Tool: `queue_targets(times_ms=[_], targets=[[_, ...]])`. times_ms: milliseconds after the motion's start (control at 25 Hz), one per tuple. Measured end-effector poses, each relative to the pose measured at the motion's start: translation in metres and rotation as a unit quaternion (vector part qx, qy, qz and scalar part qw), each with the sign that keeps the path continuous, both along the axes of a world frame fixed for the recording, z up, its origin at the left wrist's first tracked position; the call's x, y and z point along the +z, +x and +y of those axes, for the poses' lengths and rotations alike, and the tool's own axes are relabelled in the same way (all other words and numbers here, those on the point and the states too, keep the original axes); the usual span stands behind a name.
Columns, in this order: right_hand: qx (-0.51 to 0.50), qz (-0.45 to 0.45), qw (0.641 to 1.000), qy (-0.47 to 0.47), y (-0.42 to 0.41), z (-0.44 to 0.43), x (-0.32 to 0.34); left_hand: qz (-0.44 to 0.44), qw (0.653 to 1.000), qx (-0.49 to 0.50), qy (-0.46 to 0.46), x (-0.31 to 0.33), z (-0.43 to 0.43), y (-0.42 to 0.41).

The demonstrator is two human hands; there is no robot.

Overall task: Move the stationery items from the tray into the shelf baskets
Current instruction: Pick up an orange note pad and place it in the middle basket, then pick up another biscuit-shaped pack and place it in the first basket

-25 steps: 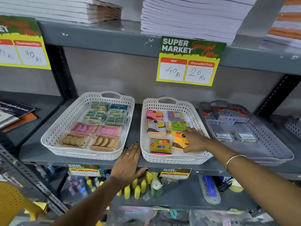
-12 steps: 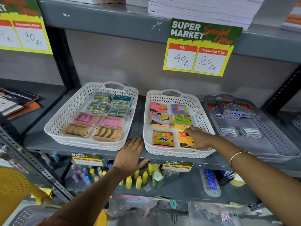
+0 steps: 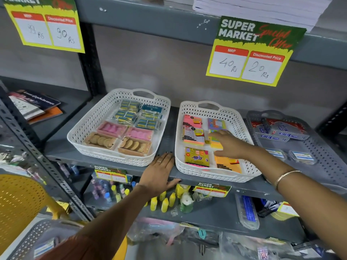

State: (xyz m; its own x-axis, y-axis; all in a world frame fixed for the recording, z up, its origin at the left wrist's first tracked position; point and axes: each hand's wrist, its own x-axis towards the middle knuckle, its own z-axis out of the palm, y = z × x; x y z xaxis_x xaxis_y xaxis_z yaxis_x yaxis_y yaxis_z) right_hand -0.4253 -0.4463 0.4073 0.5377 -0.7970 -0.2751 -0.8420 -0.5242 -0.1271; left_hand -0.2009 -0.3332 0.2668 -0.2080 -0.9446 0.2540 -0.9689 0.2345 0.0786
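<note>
Two white lattice baskets sit on the grey shelf (image 3: 170,128). The left basket (image 3: 88,126) holds eraser and sharpener packs. The middle basket (image 3: 242,126) holds sticky-note packs. My right hand (image 3: 228,144) reaches into the middle basket, fingers spread over a yellow sticky-note pack (image 3: 216,142), resting on it without a clear grip. An orange pack (image 3: 228,164) lies just below that hand. My left hand (image 3: 159,172) lies flat on the shelf edge between the two baskets, holding nothing. A grey tray (image 3: 32,239) shows at the bottom left with a small pack in it.
A grey basket (image 3: 326,152) with stapler-pin boxes stands at the right. Price signs (image 3: 253,51) hang from the upper shelf. Below are yellow bottles (image 3: 165,203) and bagged goods. Books (image 3: 35,106) lie on the left shelf. A yellow chair (image 3: 20,205) is at the left.
My right hand has moved from the orange pack at the basket's front to the yellow pack farther back. The orange pack now lies uncovered. My left hand stayed on the shelf edge.
</note>
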Motion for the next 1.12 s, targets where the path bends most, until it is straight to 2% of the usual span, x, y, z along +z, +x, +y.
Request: queue_targets(times_ms=[120,240,400,480,640,880,1120], targets=[[0.085,-0.099,0.988,-0.087,0.054,0.026,0.032,0.042,0.999,-0.015,-0.009,0.005,0.004,-0.002],[0.174,-0.207,0.954,-0.126,0.115,0.064,0.055,0.118,0.991,-0.020,-0.059,-0.004,0.032,0.004],[0.286,-0.247,0.922,-0.089,0.202,0.112,0.034,0.158,0.977,0.135,-0.043,-0.070,0.125,0.044],[0.335,-0.234,0.912,-0.039,0.252,0.137,-0.003,0.155,0.959,0.235,-0.006,-0.107,0.183,0.077],[0.399,-0.181,0.898,0.046,0.331,0.181,-0.103,0.153,0.915,0.358,0.107,-0.160,0.293,0.127],[0.494,-0.033,0.854,0.158,0.426,0.268,-0.263,0.153,0.847,0.455,0.229,-0.241,0.413,0.156],[0.558,0.024,0.812,0.168,0.482,0.322,-0.383,0.144,0.858,0.429,0.244,-0.300,0.454,0.153]])
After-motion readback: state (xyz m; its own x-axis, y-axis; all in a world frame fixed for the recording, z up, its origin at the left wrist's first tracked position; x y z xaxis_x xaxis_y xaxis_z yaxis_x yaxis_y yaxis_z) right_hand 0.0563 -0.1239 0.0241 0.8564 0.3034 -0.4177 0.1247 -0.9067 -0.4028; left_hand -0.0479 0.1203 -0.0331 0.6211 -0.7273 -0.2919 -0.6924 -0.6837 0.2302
